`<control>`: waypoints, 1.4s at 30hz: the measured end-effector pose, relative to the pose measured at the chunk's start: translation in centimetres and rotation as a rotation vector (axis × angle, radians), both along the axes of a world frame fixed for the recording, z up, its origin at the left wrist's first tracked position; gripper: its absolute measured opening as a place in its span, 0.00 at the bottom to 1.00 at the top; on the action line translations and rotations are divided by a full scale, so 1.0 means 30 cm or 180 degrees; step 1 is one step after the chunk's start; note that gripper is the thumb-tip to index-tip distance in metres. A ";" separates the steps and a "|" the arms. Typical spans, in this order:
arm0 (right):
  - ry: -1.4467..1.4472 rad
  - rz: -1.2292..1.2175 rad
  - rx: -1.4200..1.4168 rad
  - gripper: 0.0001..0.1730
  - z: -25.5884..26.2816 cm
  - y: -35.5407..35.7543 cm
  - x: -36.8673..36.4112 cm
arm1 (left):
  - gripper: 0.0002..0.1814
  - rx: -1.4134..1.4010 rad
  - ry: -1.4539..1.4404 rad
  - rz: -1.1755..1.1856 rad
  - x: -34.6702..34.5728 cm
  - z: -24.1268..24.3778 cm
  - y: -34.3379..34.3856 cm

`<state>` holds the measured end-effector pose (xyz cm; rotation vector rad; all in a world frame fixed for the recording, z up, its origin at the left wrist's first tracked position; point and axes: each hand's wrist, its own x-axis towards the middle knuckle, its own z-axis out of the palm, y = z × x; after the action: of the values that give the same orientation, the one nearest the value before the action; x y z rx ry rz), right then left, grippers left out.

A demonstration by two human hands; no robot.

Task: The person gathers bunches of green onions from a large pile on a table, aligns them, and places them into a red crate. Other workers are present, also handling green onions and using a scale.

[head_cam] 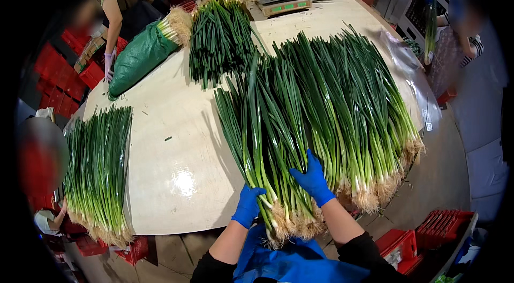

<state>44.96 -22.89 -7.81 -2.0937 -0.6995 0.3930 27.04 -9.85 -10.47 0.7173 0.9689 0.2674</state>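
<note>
A bunch of long green allium stalks [273, 162], like scallions or green garlic, lies before me with its beige roots over the near table edge. My left hand [249, 206], in a blue glove, clasps the bunch's left side low on the pale stems, thumb on top and the other fingers hidden beneath. On the right side, slightly higher, my blue-gloved right hand [314, 178] holds the same bunch, thumb over the stems and fingers along its edge. Directly to the right spreads a wide row of more stalks [353, 122], roots towards me.
The pale tabletop [176, 198] also bears a left pile of stalks [98, 170], a far pile [223, 38], a green sack of stalks [140, 58], a digital scale [285, 4] and clear plastic bags [413, 70]. Co-workers stand around. Red crates [397, 247] sit at lower right.
</note>
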 end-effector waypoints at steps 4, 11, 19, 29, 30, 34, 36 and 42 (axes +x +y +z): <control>0.0870 -0.0268 -0.0253 0.63 0.036 0.065 -0.039 | 0.36 -0.0077 -0.0118 -0.0049 0.037 -0.075 0.004; 0.3136 0.0423 0.1019 0.50 0.048 0.068 0.031 | 0.22 -0.0785 -0.0310 -0.0178 0.116 0.062 0.059; 0.4260 0.0452 0.1316 0.33 0.139 0.076 -0.164 | 0.21 -0.0921 -0.0455 -0.0538 -0.033 0.206 0.076; 0.3446 0.1154 0.1397 0.41 0.513 0.179 -0.390 | 0.30 -0.0076 -0.1028 -0.0203 -0.358 0.485 0.101; 0.3292 0.1221 0.1503 0.41 0.529 0.220 -0.407 | 0.29 -0.0085 -0.1119 -0.0100 -0.367 0.529 0.142; 0.2791 0.0970 0.1518 0.34 0.464 0.420 -0.385 | 0.31 0.0082 -0.1191 -0.0065 -0.437 0.550 0.379; 0.2523 0.0666 0.1482 0.31 0.338 0.495 -0.327 | 0.30 -0.0032 -0.1394 -0.0036 -0.485 0.480 0.507; 0.0113 -0.0094 -0.0291 0.49 0.011 0.545 -0.213 | 0.31 -0.0001 -0.0288 0.0066 -0.750 -0.027 0.808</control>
<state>38.57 -6.53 -7.47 -2.1751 -0.6399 0.4522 4.53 14.39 -11.26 0.6895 0.8909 0.3154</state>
